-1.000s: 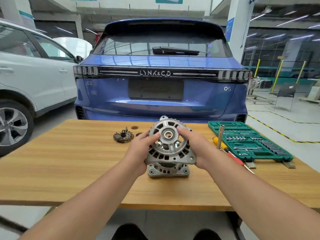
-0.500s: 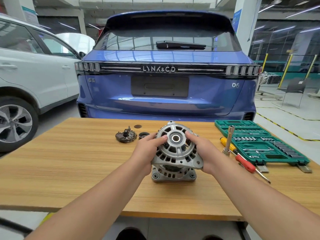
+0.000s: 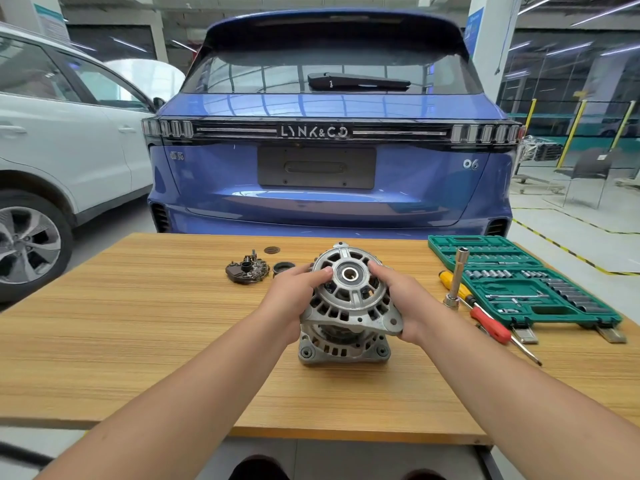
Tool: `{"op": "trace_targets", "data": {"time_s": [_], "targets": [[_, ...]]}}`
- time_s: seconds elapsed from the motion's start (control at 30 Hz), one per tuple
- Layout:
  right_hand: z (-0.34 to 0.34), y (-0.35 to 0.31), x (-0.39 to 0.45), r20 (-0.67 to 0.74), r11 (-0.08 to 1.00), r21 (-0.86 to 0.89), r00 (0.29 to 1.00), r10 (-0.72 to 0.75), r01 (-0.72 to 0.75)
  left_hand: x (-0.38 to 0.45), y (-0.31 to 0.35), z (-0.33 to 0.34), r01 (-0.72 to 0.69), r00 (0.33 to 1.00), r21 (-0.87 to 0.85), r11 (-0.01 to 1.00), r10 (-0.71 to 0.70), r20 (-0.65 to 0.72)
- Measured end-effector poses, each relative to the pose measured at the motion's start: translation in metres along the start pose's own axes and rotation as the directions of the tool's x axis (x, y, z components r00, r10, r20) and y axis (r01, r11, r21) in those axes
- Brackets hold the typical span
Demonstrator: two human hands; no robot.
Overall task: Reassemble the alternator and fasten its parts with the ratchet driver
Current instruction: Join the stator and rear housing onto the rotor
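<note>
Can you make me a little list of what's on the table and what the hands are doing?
Table: long wooden tabletop
Upper part: round silver vented alternator cover, tilted over the lower half
Lower part: silver alternator housing, standing on the table
Left hand: grips the cover's left edge
Right hand: grips the cover's right edge
Loose pieces: dark round rectifier plate, small black ring
Tools: green socket set case, open; upright silver socket driver; yellow-handled screwdriver; red-handled screwdriver
Behind: blue car

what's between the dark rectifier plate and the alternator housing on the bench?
A small black ring-shaped part lies on the table between the rectifier plate and the alternator housing, just behind the left hand; head view shows it.
</note>
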State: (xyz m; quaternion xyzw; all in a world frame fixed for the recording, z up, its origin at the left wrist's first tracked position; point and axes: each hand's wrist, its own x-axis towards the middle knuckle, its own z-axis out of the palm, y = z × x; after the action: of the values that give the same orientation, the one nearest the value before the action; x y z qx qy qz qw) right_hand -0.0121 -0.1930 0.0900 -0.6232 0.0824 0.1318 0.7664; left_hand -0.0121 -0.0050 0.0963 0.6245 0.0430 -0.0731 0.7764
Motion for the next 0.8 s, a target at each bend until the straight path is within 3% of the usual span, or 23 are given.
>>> {"op": "trace_targets", "data": {"time_s": [0.8], "targets": [[-0.001,-0.014,0.004,0.013,0.997,0.005,0.997,0.079,-0.080,-0.004,0.011,0.009,0.061,0.996,0.032,0.998,-0.059,-0.070]]}}
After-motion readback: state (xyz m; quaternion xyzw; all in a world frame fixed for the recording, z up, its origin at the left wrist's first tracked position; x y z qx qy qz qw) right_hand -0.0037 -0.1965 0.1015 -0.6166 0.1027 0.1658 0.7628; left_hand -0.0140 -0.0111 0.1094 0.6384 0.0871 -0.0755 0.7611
